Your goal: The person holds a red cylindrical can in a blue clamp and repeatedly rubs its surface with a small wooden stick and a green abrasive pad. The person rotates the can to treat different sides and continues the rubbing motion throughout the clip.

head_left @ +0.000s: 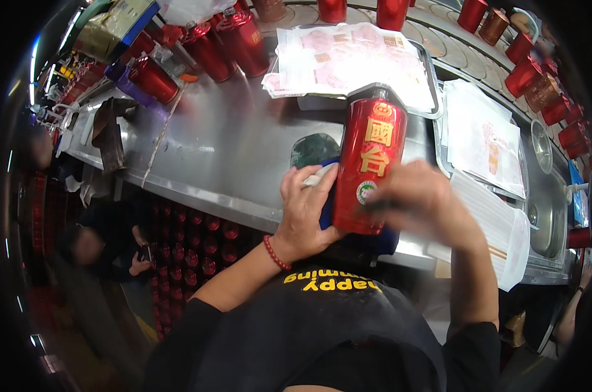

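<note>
- The bottle [389, 124] could roll or slip on the blue support [386, 244] — its round wall gives little to rest on, and the left hand [304, 212] seems to steady it only from one side.
- Uneven pressure from the right hand [421, 196] could skew or smear the round green decal [366, 191], since those fingers work right beside it.
- The glossy red wall could pick up scratches or smudges, if grit sits in the white wad [317, 176] or under a fingertip.
- A slip toward the body could be the worst case: the base points at the wearer, close to the near edge of the table [224, 144], so a drop might dent it.
- The bottle lies with its neck pointing away, toward the sheets [348, 59]; whether the two touch, I cannot tell.
- The left fingers pinch the white wad just left of the bottle, with the thumb near the base.
- The right fingers are curled over the lower right of the wall, by the decal — too blurred to tell whether they grip anything, and the dark shape beneath them is unclear.
</note>
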A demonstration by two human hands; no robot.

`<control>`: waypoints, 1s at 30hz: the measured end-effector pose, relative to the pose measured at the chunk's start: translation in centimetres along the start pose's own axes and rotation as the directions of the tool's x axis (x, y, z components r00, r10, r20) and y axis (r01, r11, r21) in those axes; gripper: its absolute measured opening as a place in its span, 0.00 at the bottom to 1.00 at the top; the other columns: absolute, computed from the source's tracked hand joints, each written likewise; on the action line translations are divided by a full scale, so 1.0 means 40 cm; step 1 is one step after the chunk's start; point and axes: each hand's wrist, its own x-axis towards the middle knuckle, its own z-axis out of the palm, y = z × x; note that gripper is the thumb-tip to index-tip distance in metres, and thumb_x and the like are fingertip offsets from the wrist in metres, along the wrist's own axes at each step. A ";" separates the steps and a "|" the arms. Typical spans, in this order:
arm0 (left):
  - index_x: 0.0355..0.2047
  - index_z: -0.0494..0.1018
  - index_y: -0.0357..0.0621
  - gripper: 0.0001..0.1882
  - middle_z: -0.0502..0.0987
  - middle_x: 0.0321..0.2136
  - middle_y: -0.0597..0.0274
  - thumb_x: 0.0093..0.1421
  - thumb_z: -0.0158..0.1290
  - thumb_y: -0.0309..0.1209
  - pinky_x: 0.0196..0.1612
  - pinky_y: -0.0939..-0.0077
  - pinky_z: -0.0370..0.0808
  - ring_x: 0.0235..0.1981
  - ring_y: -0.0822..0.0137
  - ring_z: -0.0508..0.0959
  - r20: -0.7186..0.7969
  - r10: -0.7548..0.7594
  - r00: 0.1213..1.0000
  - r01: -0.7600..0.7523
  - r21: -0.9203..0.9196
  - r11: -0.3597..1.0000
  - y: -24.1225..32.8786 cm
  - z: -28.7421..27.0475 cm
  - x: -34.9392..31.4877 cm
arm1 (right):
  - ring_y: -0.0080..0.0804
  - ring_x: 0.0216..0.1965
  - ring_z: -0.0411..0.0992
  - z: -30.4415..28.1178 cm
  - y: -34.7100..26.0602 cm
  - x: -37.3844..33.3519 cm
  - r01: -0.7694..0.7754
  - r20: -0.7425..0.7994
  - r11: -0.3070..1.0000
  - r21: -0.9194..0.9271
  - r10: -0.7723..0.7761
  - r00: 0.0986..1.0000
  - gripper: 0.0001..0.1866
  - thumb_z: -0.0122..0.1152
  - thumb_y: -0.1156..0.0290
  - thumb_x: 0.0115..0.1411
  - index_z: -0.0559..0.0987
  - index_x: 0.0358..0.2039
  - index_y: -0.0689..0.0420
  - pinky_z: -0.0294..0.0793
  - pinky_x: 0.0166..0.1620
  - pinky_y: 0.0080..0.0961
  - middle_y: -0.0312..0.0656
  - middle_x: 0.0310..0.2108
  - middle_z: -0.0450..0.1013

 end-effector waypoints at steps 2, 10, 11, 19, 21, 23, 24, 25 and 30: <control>0.66 0.64 0.36 0.47 0.77 0.52 0.51 0.55 0.63 0.56 0.66 0.40 0.48 0.61 0.48 0.66 -0.016 0.025 1.000 -0.024 0.055 0.998 0.012 -0.001 0.017 | 0.33 0.33 0.75 0.002 0.053 0.030 -0.374 -0.323 0.885 0.278 0.453 0.831 0.12 0.70 0.76 0.51 0.82 0.38 0.55 0.74 0.42 0.31 0.36 0.29 0.78; 0.68 0.62 0.34 0.49 0.78 0.52 0.53 0.57 0.60 0.58 0.67 0.41 0.47 0.61 0.51 0.66 -0.041 0.004 0.999 -0.002 0.044 0.999 0.007 0.009 -0.005 | 0.35 0.33 0.74 0.067 -0.039 -0.043 -0.013 -0.151 0.987 -0.161 -0.012 0.988 0.16 0.72 0.77 0.44 0.84 0.36 0.51 0.70 0.40 0.33 0.35 0.27 0.71; 0.68 0.61 0.33 0.50 0.79 0.49 0.53 0.58 0.58 0.60 0.67 0.42 0.47 0.62 0.51 0.65 -0.017 0.005 1.000 -0.005 0.029 1.000 0.005 0.010 0.000 | 0.34 0.33 0.74 0.067 -0.021 -0.056 -0.068 -0.292 0.916 -0.396 -0.055 0.955 0.16 0.72 0.77 0.44 0.84 0.36 0.51 0.69 0.39 0.33 0.35 0.28 0.72; 0.69 0.57 0.29 0.51 0.81 0.42 0.53 0.62 0.53 0.63 0.66 0.44 0.47 0.63 0.51 0.63 0.031 0.014 0.999 -0.013 -0.037 0.999 -0.008 0.018 -0.002 | 0.36 0.35 0.72 0.149 -0.026 -0.140 -0.141 -0.462 0.967 -0.212 0.027 0.886 0.15 0.74 0.72 0.46 0.84 0.37 0.52 0.69 0.38 0.36 0.37 0.31 0.73; 0.69 0.57 0.29 0.51 0.81 0.40 0.53 0.63 0.51 0.63 0.66 0.45 0.48 0.63 0.50 0.63 0.023 0.015 1.000 -0.014 -0.034 0.999 -0.005 0.014 -0.002 | 0.37 0.35 0.73 0.144 -0.038 -0.143 -0.048 -0.370 0.973 -0.224 -0.040 0.928 0.16 0.76 0.72 0.45 0.84 0.37 0.52 0.68 0.38 0.35 0.37 0.31 0.73; 0.70 0.57 0.30 0.51 0.81 0.40 0.52 0.64 0.49 0.64 0.66 0.45 0.48 0.63 0.49 0.63 0.048 0.019 0.999 -0.017 -0.040 0.999 -0.016 0.013 -0.005 | 0.35 0.36 0.74 0.123 -0.094 -0.126 -0.006 -0.086 0.995 0.099 0.015 0.996 0.13 0.76 0.70 0.50 0.84 0.37 0.52 0.67 0.39 0.34 0.37 0.30 0.74; 0.70 0.56 0.30 0.51 0.82 0.39 0.52 0.64 0.48 0.64 0.66 0.44 0.48 0.62 0.48 0.63 0.043 0.018 0.999 -0.016 -0.050 0.999 -0.017 0.014 -0.003 | 0.30 0.35 0.75 0.108 -0.075 -0.110 -0.019 -0.118 0.994 0.112 0.032 0.992 0.11 0.74 0.70 0.54 0.84 0.38 0.54 0.70 0.38 0.31 0.37 0.32 0.76; 0.69 0.58 0.30 0.51 0.79 0.47 0.50 0.64 0.47 0.66 0.67 0.43 0.47 0.64 0.47 0.60 0.065 0.002 0.998 0.002 -0.072 0.997 -0.018 0.018 -0.004 | 0.27 0.34 0.76 0.101 -0.052 -0.104 -0.228 -0.210 0.945 0.236 0.278 0.937 0.10 0.73 0.70 0.56 0.83 0.37 0.56 0.72 0.38 0.29 0.37 0.31 0.77; 0.66 0.67 0.56 0.43 0.67 0.66 0.59 0.64 0.37 0.72 0.71 0.46 0.38 0.68 0.50 0.53 0.099 0.264 0.960 -0.271 0.066 0.960 -0.009 -0.054 0.058 | 0.15 0.32 0.73 0.130 0.065 -0.116 -0.308 -0.547 0.720 0.621 0.680 0.488 0.10 0.66 0.67 0.66 0.80 0.39 0.61 0.73 0.34 0.15 0.34 0.30 0.78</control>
